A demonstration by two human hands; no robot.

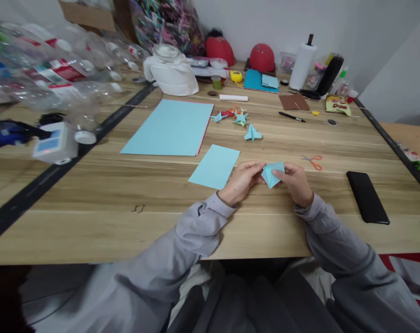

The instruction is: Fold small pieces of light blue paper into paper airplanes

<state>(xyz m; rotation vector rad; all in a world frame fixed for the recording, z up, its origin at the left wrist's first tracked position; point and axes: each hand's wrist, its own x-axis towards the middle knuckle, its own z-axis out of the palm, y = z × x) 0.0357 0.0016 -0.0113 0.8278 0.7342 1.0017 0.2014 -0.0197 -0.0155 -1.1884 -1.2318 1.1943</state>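
Left hand and right hand, fingers curled closed, pinch folded blue paper from opposite sides above worktop; right thumb on its face, probably steadying creases.

Your left hand and right hand, fingers curled inward, nearly meet before you; both forearms, sleeved in grey, converge.
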